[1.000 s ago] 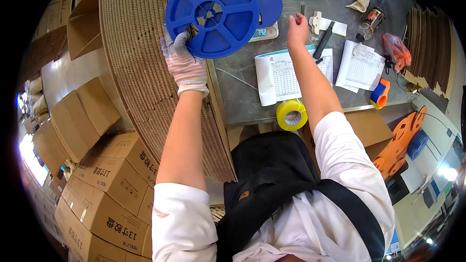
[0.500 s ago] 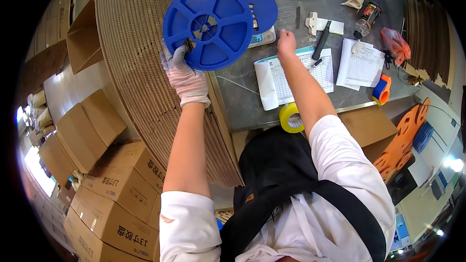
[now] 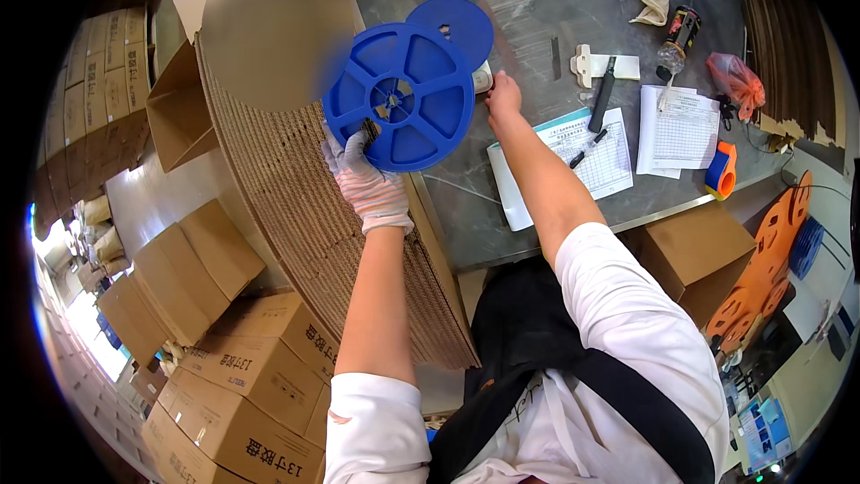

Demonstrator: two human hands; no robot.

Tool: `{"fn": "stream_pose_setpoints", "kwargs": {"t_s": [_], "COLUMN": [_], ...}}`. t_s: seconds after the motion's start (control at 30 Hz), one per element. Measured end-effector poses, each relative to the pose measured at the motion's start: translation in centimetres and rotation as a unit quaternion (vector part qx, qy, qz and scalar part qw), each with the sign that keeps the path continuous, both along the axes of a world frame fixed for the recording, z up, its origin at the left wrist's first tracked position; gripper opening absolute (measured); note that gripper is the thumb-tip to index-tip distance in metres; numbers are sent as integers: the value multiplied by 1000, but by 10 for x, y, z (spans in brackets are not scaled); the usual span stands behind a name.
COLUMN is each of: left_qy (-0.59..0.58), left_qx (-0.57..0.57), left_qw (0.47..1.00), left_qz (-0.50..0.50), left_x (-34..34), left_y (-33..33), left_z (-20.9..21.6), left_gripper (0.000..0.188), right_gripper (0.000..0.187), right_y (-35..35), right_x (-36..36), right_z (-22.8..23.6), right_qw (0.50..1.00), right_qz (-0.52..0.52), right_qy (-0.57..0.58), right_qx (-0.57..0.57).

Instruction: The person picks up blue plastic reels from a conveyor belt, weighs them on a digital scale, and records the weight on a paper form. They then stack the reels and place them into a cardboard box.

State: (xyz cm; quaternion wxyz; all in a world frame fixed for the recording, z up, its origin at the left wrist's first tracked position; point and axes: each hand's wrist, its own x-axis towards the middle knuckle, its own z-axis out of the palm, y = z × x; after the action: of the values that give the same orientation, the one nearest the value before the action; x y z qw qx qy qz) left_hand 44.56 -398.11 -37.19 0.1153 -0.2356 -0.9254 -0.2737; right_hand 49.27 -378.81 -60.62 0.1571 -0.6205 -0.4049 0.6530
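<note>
My left hand (image 3: pixel 367 175), in a striped knit glove, grips the lower left rim of a blue plastic reel (image 3: pixel 434 116) with spokes and a hub hole. The reel is raised over the table's left side. Partly behind it, a smaller blue disc (image 3: pixel 461 27) lies over a white digital scale (image 3: pixel 483 79), mostly hidden. My bare right hand (image 3: pixel 503 97) is closed beside the scale's right edge. Whether its fingers hold anything cannot be seen. Below my right forearm lies a pad of printed forms (image 3: pixel 609 170) with a black pen (image 3: pixel 589 149) on it.
A tall stack of flat cardboard (image 3: pixel 296 179) stands left of the grey table (image 3: pixel 537 0). On the table are a black-handled tool (image 3: pixel 605 94), loose forms (image 3: pixel 681 130), an orange-blue tape dispenser (image 3: pixel 721 170) and bottles (image 3: pixel 681 31). Cartons (image 3: pixel 242 358) fill the lower left.
My right hand has moved left to the scale's edge. The whole view has shifted, and the reel appears lower and nearer. The yellow tape roll is no longer visible.
</note>
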Motion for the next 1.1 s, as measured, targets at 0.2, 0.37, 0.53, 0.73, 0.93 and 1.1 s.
{"fn": "stream_pose_setpoints", "kwargs": {"t_s": [0.2,0.37,0.53,0.73,0.93,1.1], "left_qy": [-79,-165,-90,-150,-108,-110], "left_qx": [53,116,72,97,114,94], "left_qw": [995,979,993,984,988,989], "left_qz": [19,24,15,18,-4,2], "left_x": [2,2,2,-2,1,-3], "left_y": [5,1,-2,-10,1,0], "left_z": [6,2,-6,-14,-7,-4], "left_gripper": [28,28,31,26,25,27], "right_gripper": [29,44,55,57,57,49], "right_y": [19,39,38,24,8,8], "right_x": [60,117,128,65,-3,-24], "right_z": [12,28,26,33,57,51], "right_qw": [929,803,777,856,910,900], "right_qz": [181,294,340,319,302,283], "right_qy": [-188,-296,-294,-185,-207,-281], "right_qx": [261,425,441,362,196,179]}}
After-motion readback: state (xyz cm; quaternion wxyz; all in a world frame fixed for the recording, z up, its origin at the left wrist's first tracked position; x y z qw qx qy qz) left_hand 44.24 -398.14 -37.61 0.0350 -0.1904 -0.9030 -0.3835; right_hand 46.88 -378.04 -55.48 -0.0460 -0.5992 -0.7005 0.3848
